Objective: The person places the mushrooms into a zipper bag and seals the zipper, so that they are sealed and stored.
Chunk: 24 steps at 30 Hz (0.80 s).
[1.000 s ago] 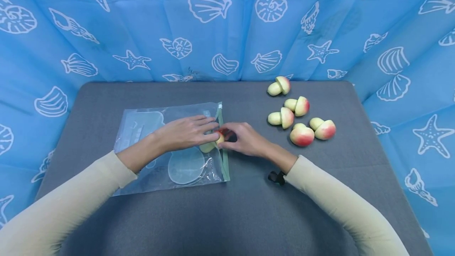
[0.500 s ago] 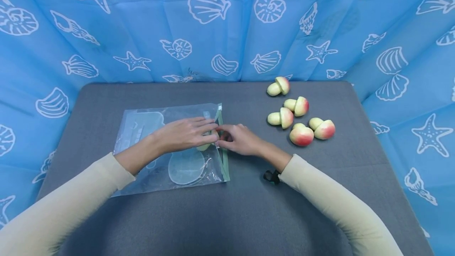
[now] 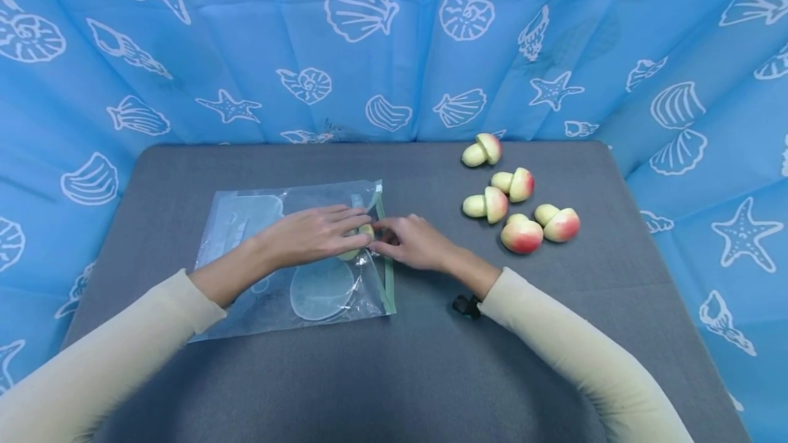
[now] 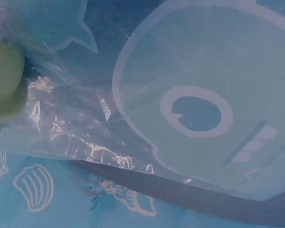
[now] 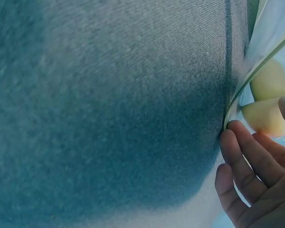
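Note:
A clear zip bag (image 3: 277, 320) with a pale green edge lies on the table, printed with pale figures. My left hand (image 3: 314, 232) lies palm down over it, fingers extended near the mouth. At the bag's opening, my right hand (image 3: 412, 243) pinches a toy mushroom (image 5: 266, 118) between thumb and fingers; the toy is just inside the green rim. Another pale yellow-green rounded shape (image 5: 270, 81) sits beside it in the right wrist view. In the left wrist view a greenish rounded toy (image 4: 7, 71) shows through the plastic, with the left hand out of sight.
Several toy mushrooms with red-tinged caps, one of them a toy mushroom (image 3: 522, 234) near the front of the group, lie on the right of the grey table (image 3: 345, 374). A small black object (image 3: 466, 306) shows by the right cuff. A blue shell-print curtain (image 3: 258, 33) hangs behind.
My right hand has shifted slightly left, taking the toy mushroom farther past the bag's rim. The left hand has slid a little left, still over the bag.

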Each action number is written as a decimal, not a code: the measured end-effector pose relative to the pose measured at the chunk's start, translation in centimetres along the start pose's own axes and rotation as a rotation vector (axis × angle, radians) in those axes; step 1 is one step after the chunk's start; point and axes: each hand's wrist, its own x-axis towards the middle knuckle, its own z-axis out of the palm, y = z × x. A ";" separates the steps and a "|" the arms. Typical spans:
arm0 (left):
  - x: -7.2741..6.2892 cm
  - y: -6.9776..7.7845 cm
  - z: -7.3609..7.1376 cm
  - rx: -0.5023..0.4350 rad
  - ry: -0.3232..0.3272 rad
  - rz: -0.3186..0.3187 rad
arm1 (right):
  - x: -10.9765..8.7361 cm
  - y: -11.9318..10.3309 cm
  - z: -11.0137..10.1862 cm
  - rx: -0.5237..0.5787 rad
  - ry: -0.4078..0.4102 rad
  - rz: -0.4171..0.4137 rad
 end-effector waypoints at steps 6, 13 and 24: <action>-0.2 0.0 0.1 -0.003 -0.003 -0.005 | 0.0 0.0 0.2 -0.023 0.038 -0.048; -0.3 0.0 0.0 -0.010 -0.017 -0.006 | 0.0 0.0 0.2 -0.034 -0.013 -0.125; -0.1 0.0 0.1 -0.009 -0.030 -0.016 | -0.6 0.6 0.2 0.031 0.009 -0.146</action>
